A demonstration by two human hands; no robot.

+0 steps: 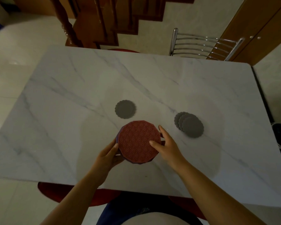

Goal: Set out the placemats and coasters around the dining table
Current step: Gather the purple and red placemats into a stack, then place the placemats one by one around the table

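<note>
On the counter [71, 88], head view:
Placemats: red placemat stack [139, 142] is sitting near the front edge.
Left hand [107, 157]: its grip is clasping the stack's left side.
Right hand [166, 146]: its grip is pinching the top mat's right rim.
Coasters: single grey coaster [125, 109] is lying just beyond the stack; fanned coaster pile [189, 124] is waiting to the right.
Advice: peel one mat only, steadying the rest.

The marble tabletop [75, 98] lies bare across its far half and whole left side, open to a reach. Near the middle, a lone grey coaster [125, 109] sits just beyond the red placemat stack [139, 141]. To the right, three overlapped grey coasters [189, 124] occupy that side, with clear surface between them and the stack. A metal chair back [204, 46] stands behind the far right edge.
</note>
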